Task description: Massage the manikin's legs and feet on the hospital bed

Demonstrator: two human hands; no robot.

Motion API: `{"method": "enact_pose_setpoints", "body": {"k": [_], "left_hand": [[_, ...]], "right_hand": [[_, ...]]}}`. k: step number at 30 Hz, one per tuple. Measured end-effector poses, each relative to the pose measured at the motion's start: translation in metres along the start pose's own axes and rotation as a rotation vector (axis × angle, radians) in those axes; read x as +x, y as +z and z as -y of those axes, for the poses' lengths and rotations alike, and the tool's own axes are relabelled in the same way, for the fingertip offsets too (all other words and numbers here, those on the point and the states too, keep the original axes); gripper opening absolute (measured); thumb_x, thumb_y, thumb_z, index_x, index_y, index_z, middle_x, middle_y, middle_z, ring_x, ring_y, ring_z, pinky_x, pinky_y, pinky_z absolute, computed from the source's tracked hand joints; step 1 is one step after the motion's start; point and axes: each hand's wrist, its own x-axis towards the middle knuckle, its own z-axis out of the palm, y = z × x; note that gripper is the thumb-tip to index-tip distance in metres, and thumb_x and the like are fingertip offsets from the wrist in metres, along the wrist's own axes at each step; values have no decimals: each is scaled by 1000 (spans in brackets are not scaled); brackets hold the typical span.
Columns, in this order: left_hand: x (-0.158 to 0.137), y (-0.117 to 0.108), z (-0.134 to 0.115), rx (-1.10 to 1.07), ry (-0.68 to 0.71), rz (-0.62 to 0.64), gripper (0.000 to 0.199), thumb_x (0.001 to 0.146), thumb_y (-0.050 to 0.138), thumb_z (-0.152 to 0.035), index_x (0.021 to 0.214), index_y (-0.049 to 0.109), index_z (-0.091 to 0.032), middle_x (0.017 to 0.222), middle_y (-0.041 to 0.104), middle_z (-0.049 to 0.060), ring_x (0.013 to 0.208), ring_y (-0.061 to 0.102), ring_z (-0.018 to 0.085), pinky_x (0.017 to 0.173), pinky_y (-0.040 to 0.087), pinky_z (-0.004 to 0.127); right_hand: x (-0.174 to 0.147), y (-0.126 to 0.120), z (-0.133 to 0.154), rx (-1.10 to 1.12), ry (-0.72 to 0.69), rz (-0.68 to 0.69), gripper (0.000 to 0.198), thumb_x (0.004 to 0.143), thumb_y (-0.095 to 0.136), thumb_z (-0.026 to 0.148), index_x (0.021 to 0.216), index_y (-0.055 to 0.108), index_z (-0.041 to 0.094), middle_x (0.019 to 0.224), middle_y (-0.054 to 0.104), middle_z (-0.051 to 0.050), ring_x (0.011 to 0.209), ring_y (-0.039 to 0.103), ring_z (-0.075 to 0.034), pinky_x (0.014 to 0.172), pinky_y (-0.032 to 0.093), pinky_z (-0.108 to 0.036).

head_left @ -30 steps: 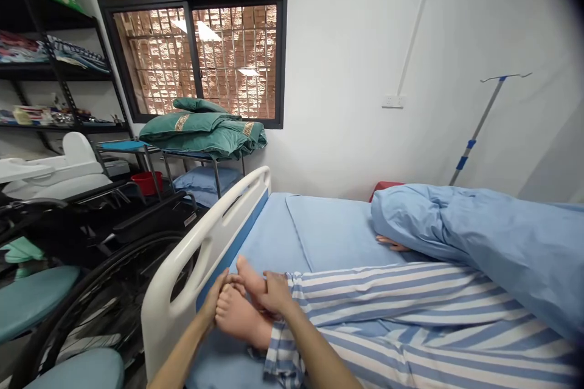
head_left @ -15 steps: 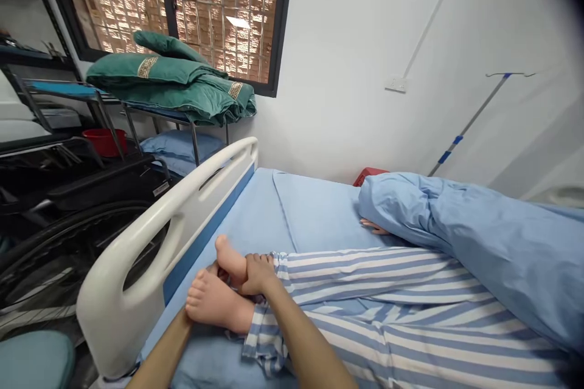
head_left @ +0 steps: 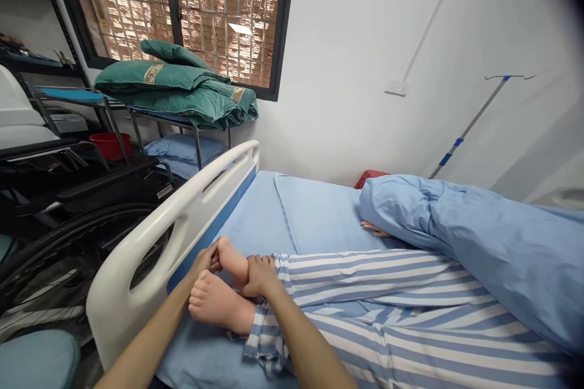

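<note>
Two bare feet with a smooth, doll-like surface, apparently a manikin's, lie on the bed in blue-and-white striped trousers (head_left: 356,270). My left hand (head_left: 206,260) is closed on the toe end of the far foot (head_left: 232,260); its fingers are partly hidden behind the toes. Around the ankle of that same foot, at the trouser cuff, my right hand (head_left: 261,275) is wrapped from above. The near foot (head_left: 221,304) rests on its heel beside my left forearm, toes tilted toward the footboard.
The white footboard (head_left: 182,194) rises close to the left of the feet. A blue quilt (head_left: 433,213) covers the upper body, with one hand (head_left: 375,228) showing under its edge. A wheelchair (head_left: 109,213) and a teal stool seat (head_left: 39,358) stand beyond the footboard.
My left hand has come up from behind the near foot to the far foot's toes, and now shows more fully. My right hand keeps its hold at the ankle.
</note>
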Motion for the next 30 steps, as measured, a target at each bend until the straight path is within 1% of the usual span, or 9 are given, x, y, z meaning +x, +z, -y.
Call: {"method": "enact_pose_setpoints", "body": {"k": [3, 4, 5, 9, 12, 18, 21, 26, 30], "left_hand": [[-18, 8, -21, 125, -417, -258, 46, 75, 4, -12, 89, 49, -10, 80, 50, 16, 73, 45, 24, 52, 31, 33], [-22, 9, -26, 149, -496, -324, 46, 75, 5, -12, 90, 48, -9, 82, 49, 16, 76, 45, 25, 54, 30, 33], [-24, 10, -30, 155, -525, -361, 45, 75, 6, -12, 91, 48, -9, 83, 49, 16, 77, 44, 25, 55, 30, 33], [-24, 11, -33, 116, -470, -381, 46, 74, 6, -10, 91, 48, -10, 80, 49, 15, 74, 42, 25, 54, 28, 33], [-23, 9, -32, 90, -470, -410, 46, 74, 7, -9, 92, 49, -11, 78, 49, 14, 74, 41, 25, 53, 28, 33], [-27, 2, -34, 30, -475, -322, 46, 74, 7, -10, 96, 47, -10, 82, 48, 16, 78, 41, 27, 55, 28, 36], [-26, 4, -33, 73, -477, -345, 45, 75, 6, -11, 92, 47, -9, 82, 49, 16, 78, 42, 26, 56, 30, 35], [-22, 13, -29, 195, -472, -431, 41, 76, 8, -11, 87, 48, -13, 77, 50, 11, 73, 45, 21, 55, 33, 32], [-19, 18, -26, 236, -498, -434, 40, 77, 9, -12, 84, 48, -14, 74, 50, 9, 70, 47, 19, 54, 34, 31]], "right_hand": [[0, 2, -1, -10, -1, -10, 71, 44, 62, 39, 107, 39, 16, 106, 46, -11, 100, 40, -28, 90, 16, -46], [0, 3, -1, -13, -1, -15, 70, 44, 61, 38, 106, 39, 15, 105, 46, -11, 99, 41, -28, 90, 16, -46], [0, 3, -1, -17, -4, -22, 69, 44, 61, 38, 106, 39, 15, 104, 47, -11, 98, 41, -28, 90, 17, -45], [-1, 6, -2, -32, -16, -54, 66, 45, 60, 38, 105, 39, 16, 103, 47, -10, 97, 41, -28, 89, 17, -45], [-1, 4, -1, -32, -13, -45, 65, 46, 59, 37, 104, 39, 16, 102, 47, -10, 97, 41, -28, 89, 17, -45], [-3, 1, 2, -29, 8, -23, 64, 47, 60, 39, 104, 39, 16, 103, 47, -11, 97, 42, -27, 89, 17, -45], [-3, 1, 2, -22, 6, -29, 65, 47, 60, 39, 103, 39, 16, 102, 47, -10, 98, 41, -27, 89, 18, -44], [-3, 1, 2, -40, 8, -21, 66, 46, 61, 37, 104, 39, 16, 103, 47, -10, 99, 41, -27, 90, 18, -44], [-2, 1, 1, -42, 6, -27, 68, 44, 62, 36, 105, 39, 16, 103, 47, -11, 98, 42, -28, 89, 18, -45]]}}
